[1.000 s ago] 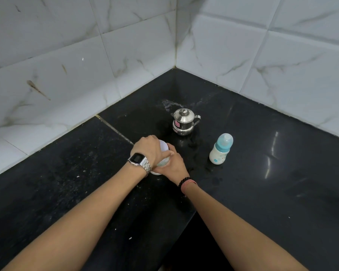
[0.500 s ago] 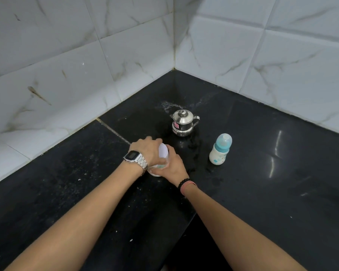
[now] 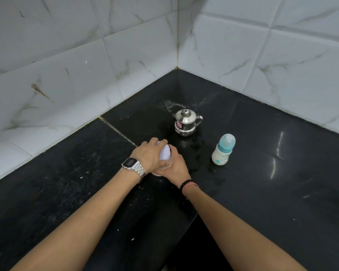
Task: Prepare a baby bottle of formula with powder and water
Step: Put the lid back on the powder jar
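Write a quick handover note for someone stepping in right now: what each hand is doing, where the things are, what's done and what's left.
Left hand: grip over the white lid of the small jar.
Right hand: grip round the jar's body, steadying it on the black counter.
Baby bottle: upright to the right, teal cap on, untouched.
Steel pot: behind the jar, lid on.
Done: nothing visibly added to the bottle.
Left: get the jar open, uncap the bottle, add powder and water, close it and probably shake.
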